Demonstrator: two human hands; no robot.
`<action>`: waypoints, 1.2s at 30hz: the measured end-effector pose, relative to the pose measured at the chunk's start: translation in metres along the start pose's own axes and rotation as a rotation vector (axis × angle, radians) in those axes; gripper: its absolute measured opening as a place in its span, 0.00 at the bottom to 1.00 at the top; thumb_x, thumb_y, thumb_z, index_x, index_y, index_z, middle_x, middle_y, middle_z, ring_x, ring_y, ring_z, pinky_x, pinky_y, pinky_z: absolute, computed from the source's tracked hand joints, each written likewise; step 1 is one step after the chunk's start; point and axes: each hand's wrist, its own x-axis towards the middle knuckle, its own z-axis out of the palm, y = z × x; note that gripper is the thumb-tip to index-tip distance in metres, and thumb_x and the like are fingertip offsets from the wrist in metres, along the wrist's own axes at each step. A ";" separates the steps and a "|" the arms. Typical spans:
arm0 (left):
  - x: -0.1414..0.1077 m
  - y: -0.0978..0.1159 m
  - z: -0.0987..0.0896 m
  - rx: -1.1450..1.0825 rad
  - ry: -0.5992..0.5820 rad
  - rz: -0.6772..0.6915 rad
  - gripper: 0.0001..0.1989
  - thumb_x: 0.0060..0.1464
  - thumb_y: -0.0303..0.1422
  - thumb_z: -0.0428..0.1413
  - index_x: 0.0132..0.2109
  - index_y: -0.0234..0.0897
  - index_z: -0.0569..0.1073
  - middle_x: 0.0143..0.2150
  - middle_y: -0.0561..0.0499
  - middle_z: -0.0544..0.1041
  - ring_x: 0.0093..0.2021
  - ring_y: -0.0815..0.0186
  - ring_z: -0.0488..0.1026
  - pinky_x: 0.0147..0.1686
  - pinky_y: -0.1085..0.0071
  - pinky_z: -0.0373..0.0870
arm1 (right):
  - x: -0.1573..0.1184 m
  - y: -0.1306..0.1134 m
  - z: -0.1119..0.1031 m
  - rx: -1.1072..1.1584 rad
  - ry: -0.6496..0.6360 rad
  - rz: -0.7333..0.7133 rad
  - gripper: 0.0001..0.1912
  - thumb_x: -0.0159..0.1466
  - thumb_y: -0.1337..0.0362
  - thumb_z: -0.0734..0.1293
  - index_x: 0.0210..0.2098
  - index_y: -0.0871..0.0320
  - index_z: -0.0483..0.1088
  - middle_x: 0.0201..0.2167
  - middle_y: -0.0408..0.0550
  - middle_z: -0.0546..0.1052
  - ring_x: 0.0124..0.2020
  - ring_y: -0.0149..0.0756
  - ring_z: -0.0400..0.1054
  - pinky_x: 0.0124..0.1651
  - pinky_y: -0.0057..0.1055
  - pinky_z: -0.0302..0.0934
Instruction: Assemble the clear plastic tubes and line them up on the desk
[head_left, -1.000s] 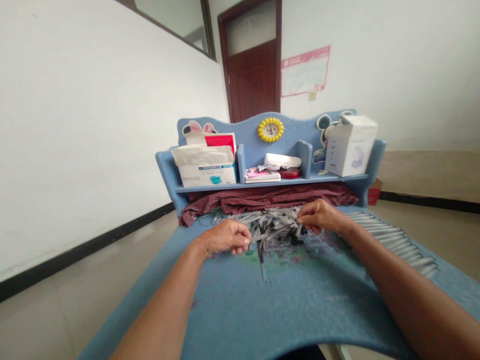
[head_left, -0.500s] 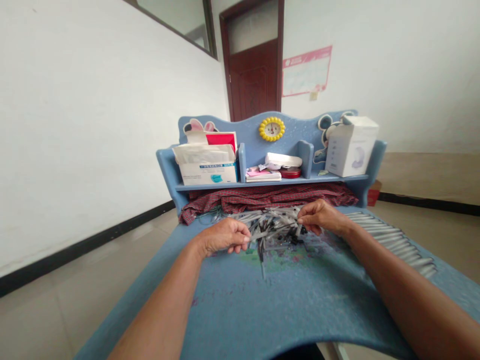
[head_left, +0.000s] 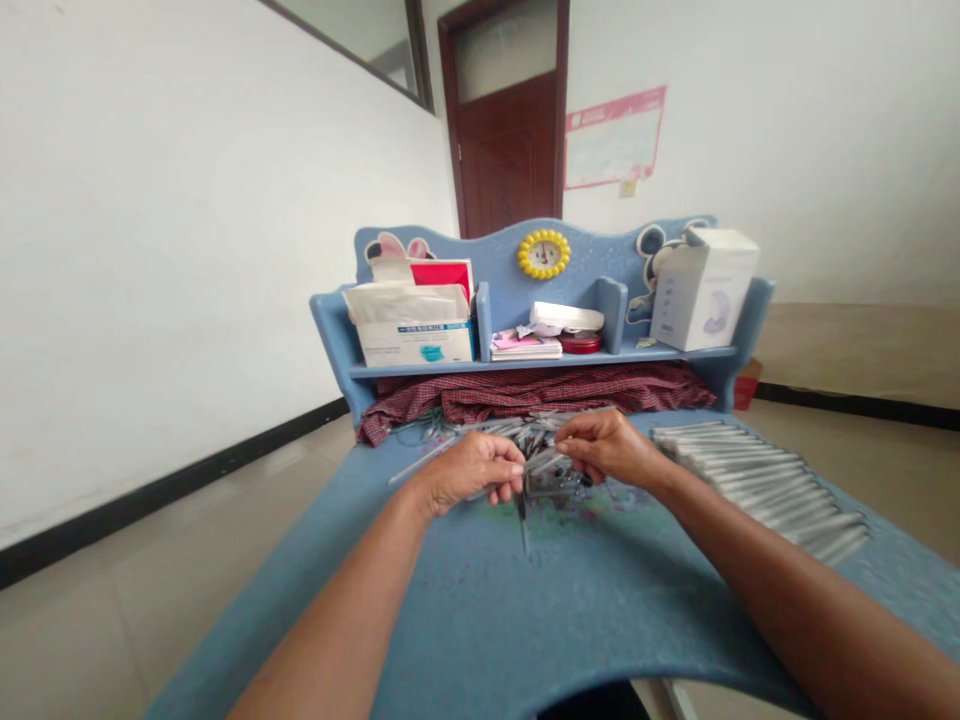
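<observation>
My left hand is closed in a pinch on a clear pen barrel that points toward my other hand. Just to its right, my right hand has thumb and fingers pressed together on something thin; blur and the fingers hide what it is. Beneath and behind both hands lies a loose pile of pen parts, with clear tubes and small black pieces. One dark, thin pen part sticks out of the pile toward me. To the right, several pens lie side by side in a row.
The blue desk carries a shelf at its back. On it stand a face-mask box, papers, a red round tin and a white carton. Checked cloth is bunched beneath the shelf.
My hands have come closer together: the left moved a little right, the right moved left. More of the pen row at the right now shows.
</observation>
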 end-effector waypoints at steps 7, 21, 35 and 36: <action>0.004 -0.002 0.004 -0.309 0.059 0.105 0.10 0.47 0.32 0.57 0.36 0.31 0.68 0.30 0.48 0.74 0.26 0.71 0.71 0.26 0.75 0.65 | 0.000 -0.005 0.002 0.067 0.084 -0.078 0.20 0.58 0.55 0.61 0.45 0.61 0.64 0.19 0.40 0.71 0.11 0.25 0.61 0.13 0.21 0.53; 0.005 0.003 0.005 -0.514 0.174 0.268 0.08 0.45 0.29 0.58 0.35 0.32 0.68 0.31 0.50 0.74 0.27 0.72 0.70 0.29 0.74 0.66 | 0.004 0.014 0.001 -1.030 -0.063 0.039 0.12 0.59 0.63 0.59 0.33 0.55 0.74 0.31 0.47 0.77 0.34 0.34 0.69 0.34 0.25 0.55; 0.006 -0.001 0.009 -0.431 0.120 0.178 0.10 0.43 0.30 0.59 0.35 0.30 0.69 0.30 0.48 0.75 0.26 0.71 0.70 0.27 0.75 0.65 | 0.015 0.005 0.029 -1.368 -0.287 0.019 0.14 0.59 0.66 0.56 0.36 0.61 0.72 0.34 0.61 0.76 0.36 0.46 0.71 0.35 0.35 0.61; 0.006 0.000 0.009 -0.420 0.118 0.170 0.10 0.43 0.30 0.59 0.34 0.30 0.69 0.29 0.48 0.75 0.26 0.72 0.70 0.27 0.75 0.65 | 0.015 0.006 0.028 -1.341 -0.259 0.001 0.14 0.59 0.66 0.56 0.35 0.61 0.72 0.33 0.60 0.76 0.36 0.45 0.71 0.36 0.35 0.61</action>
